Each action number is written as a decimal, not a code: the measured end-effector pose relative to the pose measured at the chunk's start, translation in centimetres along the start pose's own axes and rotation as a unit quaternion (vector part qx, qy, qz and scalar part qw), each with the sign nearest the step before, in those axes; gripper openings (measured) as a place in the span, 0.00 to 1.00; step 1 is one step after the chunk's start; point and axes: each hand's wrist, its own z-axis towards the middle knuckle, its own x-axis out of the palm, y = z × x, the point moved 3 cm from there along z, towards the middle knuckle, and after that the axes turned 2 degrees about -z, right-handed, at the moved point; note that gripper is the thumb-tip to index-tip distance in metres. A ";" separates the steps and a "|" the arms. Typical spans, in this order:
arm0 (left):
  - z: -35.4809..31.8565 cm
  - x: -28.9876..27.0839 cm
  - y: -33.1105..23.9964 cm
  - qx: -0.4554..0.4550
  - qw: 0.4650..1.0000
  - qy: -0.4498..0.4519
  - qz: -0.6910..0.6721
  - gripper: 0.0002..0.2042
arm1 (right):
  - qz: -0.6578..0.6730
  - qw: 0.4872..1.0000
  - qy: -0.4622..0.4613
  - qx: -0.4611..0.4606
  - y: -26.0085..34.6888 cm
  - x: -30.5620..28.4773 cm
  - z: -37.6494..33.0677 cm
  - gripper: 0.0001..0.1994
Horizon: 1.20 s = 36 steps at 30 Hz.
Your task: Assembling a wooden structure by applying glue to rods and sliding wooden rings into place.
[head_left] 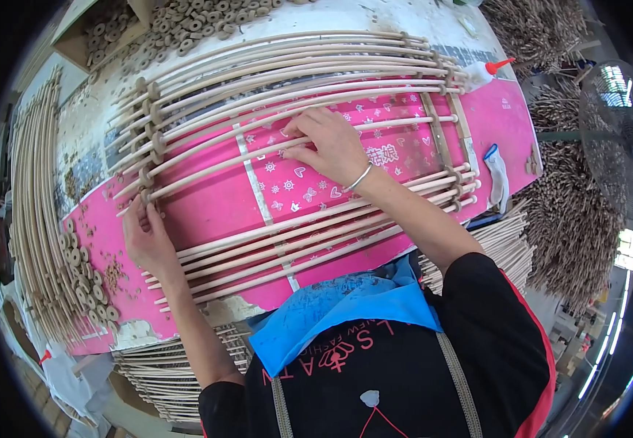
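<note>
My left hand (147, 237) is at the left end of a thin pale wooden stick (247, 158), its fingers closed on a small brown ring (145, 197) there. Further right, my right hand (330, 148) holds the same stick near its middle, between thumb and fingers. That stick's right end reaches a ring by a flat wooden strip (437, 131). Beyond it, a row of parallel sticks (280, 80) carries rings near both ends. A nearer group of sticks (294, 248) lies closer to me, ringed at the right ends. All rest over a pink patterned sheet (200, 212).
Loose rings (207, 18) are heaped at the back, beside a wooden box (116, 29); more rings (83, 274) lie at left near a stack of long sticks (35, 212). A white bottle with red nozzle (481, 74) and a glove (497, 179) are at right. Stick bundles (572, 197) stand beyond the table.
</note>
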 end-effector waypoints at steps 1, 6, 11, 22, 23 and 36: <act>0.1 0.1 0.0 -0.008 1.000 0.003 0.004 0.12 | -0.003 1.000 -0.001 0.003 -0.3 -0.2 -0.1 0.13; -0.1 -0.8 -0.3 -0.012 1.000 -0.004 0.020 0.12 | -0.023 1.000 0.001 -0.018 -0.5 0.4 0.1 0.10; 0.2 -0.4 0.2 0.014 0.999 0.008 0.051 0.11 | -0.033 0.999 0.030 -0.012 -1.5 0.5 -0.1 0.10; -0.1 -0.8 -0.4 -0.031 0.999 -0.008 0.042 0.11 | -0.002 0.999 0.027 -0.016 -0.4 -0.5 0.2 0.07; -0.1 -0.8 -0.4 -0.033 0.998 -0.010 0.044 0.11 | 0.001 0.999 0.029 -0.019 -0.4 -0.5 0.2 0.07; 1.0 -12.5 9.3 -0.103 0.992 -0.070 -0.032 0.16 | 0.140 0.962 0.214 0.099 3.1 -4.3 -2.7 0.11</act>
